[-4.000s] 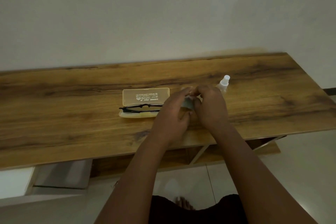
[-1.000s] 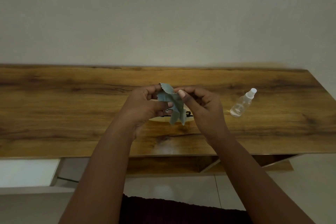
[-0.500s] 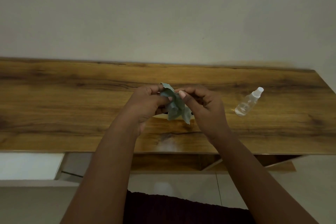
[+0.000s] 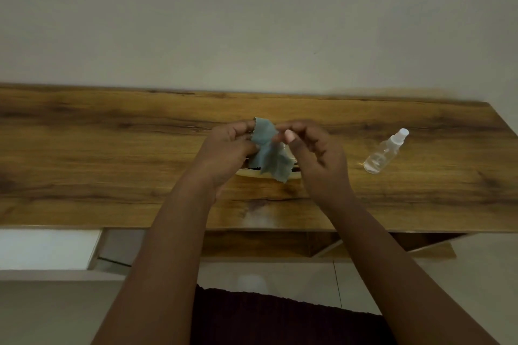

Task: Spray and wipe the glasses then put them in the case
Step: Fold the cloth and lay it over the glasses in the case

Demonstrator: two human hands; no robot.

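Observation:
A small grey-blue cleaning cloth [image 4: 267, 150] hangs crumpled between my two hands above the wooden table [image 4: 112, 154]. My left hand [image 4: 227, 152] pinches its upper left edge. My right hand [image 4: 314, 154] pinches its right side with thumb and fingers. Below and behind the cloth lies the pale yellow glasses case [image 4: 253, 173], mostly hidden by my hands. A dark sliver of the black glasses [image 4: 254, 168] shows inside it. A clear spray bottle [image 4: 385, 154] with a white cap lies on its side to the right.
The table runs against a plain wall, and its right end is near the spray bottle. A lower wooden shelf [image 4: 280, 246] shows under the front edge. A white cabinet [image 4: 47, 249] stands at the lower left.
Over four seconds my hands lifted the cloth from beside the case and spread it in front of the case. In the last half second the cloth opened a little wider.

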